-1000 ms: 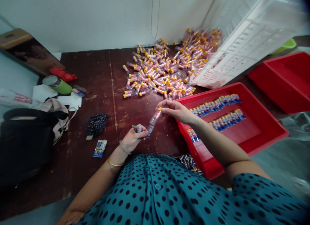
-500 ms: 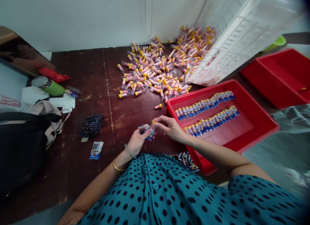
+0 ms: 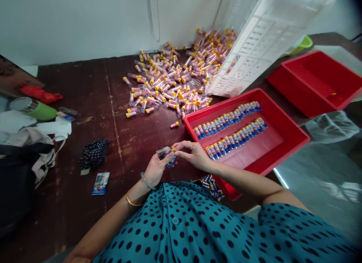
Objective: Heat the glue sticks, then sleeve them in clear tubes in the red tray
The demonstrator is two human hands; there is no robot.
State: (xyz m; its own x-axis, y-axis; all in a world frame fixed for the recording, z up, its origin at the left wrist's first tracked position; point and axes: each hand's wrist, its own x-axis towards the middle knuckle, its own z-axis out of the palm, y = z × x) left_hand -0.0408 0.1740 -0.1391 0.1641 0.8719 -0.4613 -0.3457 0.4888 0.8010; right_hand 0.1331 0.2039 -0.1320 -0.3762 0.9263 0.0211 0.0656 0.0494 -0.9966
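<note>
My left hand [image 3: 157,165] is closed around a small blue-and-clear packet [image 3: 170,161] in front of my body. The fingertips of my right hand [image 3: 190,153] pinch a yellow cap [image 3: 174,149] at the packet's upper edge; what is below the cap is hidden by fingers. Beside my right hand stands a red tray [image 3: 294,136] with two rows of blue packets [image 3: 236,140], yellow tops upward. A lone capped tube [image 3: 174,124] lies left of the tray. Behind it spreads a big pile of clear tubes with yellow caps and pink contents [image 3: 166,83].
A white crate [image 3: 243,63] leans over the pile's right side. Another red bin [image 3: 311,82] is farther right. Loose packets [image 3: 212,187] lie by my body. At left are a flat packet [image 3: 100,183], dark cloth [image 3: 93,153], a green cup [image 3: 36,108] and a bag [image 3: 17,187].
The camera view has shifted, so the surroundings appear farther left. My hands remain together at the packet, with the right fingertips still at the yellow cap.
</note>
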